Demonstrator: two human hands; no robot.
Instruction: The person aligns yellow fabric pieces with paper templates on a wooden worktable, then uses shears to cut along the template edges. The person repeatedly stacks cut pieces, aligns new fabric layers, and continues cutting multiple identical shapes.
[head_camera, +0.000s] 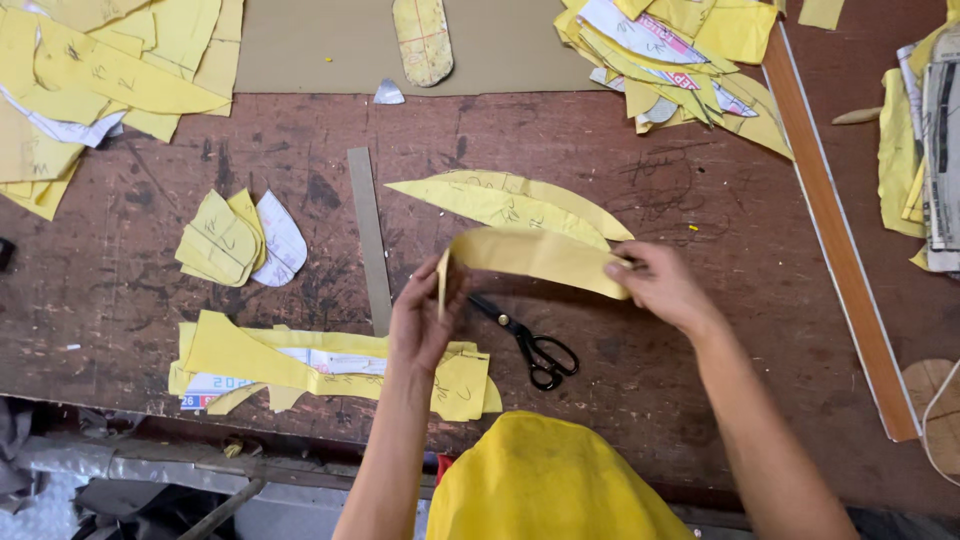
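Head cam: both hands hold a long yellow paper strip (535, 258) above the brown counter (150, 310), left hand (425, 322) pinching one end, right hand (660, 285) clasping the other; black scissors (528, 340) lie just underneath.

Two bare forearms enter from the lower edge of the view. Left hand (425, 320): no glove, ring, watch or wristband visible; forearm uncovered from the wrist down to the frame edge, no sleeve seen. Right hand (662, 285): likewise ungloved, wrist bare, no jewellery or strap; forearm uncovered for its whole visible length. Fingernails too small to assess. Between the forearms, below both hands, a yellow garment (545, 480) of soft, slightly creased cloth, plain, without visible print, buttons or seams.
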